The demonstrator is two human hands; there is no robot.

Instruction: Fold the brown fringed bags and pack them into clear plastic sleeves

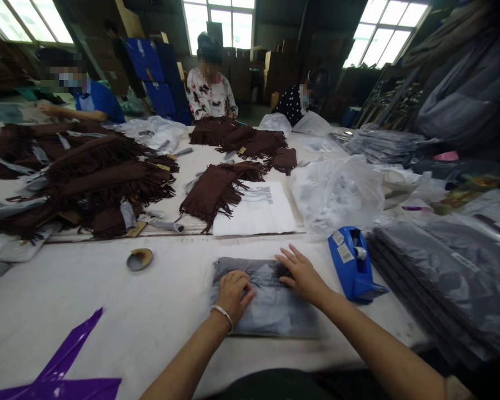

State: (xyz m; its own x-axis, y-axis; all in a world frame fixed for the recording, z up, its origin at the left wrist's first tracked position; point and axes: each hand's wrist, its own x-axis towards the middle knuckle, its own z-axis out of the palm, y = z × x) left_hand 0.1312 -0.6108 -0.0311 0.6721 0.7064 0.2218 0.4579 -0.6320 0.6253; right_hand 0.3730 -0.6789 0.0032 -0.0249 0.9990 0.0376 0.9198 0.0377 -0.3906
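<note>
A dark grey folded item in a clear plastic bag [275, 311] lies flat on the white table in front of me. My left hand [234, 290] rests on the bag's left part, fingers bent and thumb a little apart from them. Spread fingers mark my right hand [302, 273] as open, over the bag's upper right edge; whether it presses on the plastic I cannot tell. To the right of that hand stands a blue tape dispenser [350, 264] with a roll in it.
Brown fringed pouches [104, 180] are heaped at the left, with more brown pouches [212, 191] in the middle by a white sheet stack [270, 214]. Bagged grey items [450, 272] are piled right. A tape roll [140, 259] and purple plastic [66, 361] lie left. Several co-workers sit opposite.
</note>
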